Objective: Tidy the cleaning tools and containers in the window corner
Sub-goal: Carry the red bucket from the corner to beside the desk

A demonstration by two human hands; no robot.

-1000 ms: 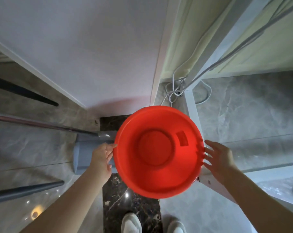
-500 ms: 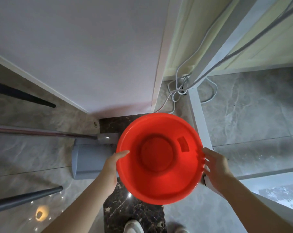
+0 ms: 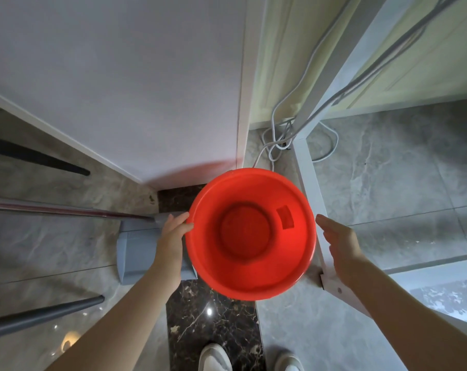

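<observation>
A round red plastic basin [image 3: 251,234] sits low in the corner, open side up and empty, with a rectangular label inside its wall. My left hand [image 3: 172,236] grips its left rim, fingers curled over the edge. My right hand [image 3: 336,239] hovers flat just beside the right rim, fingers apart and a small gap from the plastic. A grey-blue dustpan [image 3: 136,250] lies on the floor under my left hand, partly covered by the basin. Its metal handle [image 3: 66,211] runs off to the left. Whether the basin rests on the floor I cannot tell.
A white wall panel [image 3: 146,89] rises behind the basin. A white window frame [image 3: 308,180] runs along the basin's right side, with white cables [image 3: 276,145] coiled at its base. Two dark poles [image 3: 39,315] slant in from the left. My white shoes [image 3: 216,357] are at the bottom.
The basin has moved down and slightly away toward the corner. My right hand has come off the right rim and opened. My left hand stays on the left rim.
</observation>
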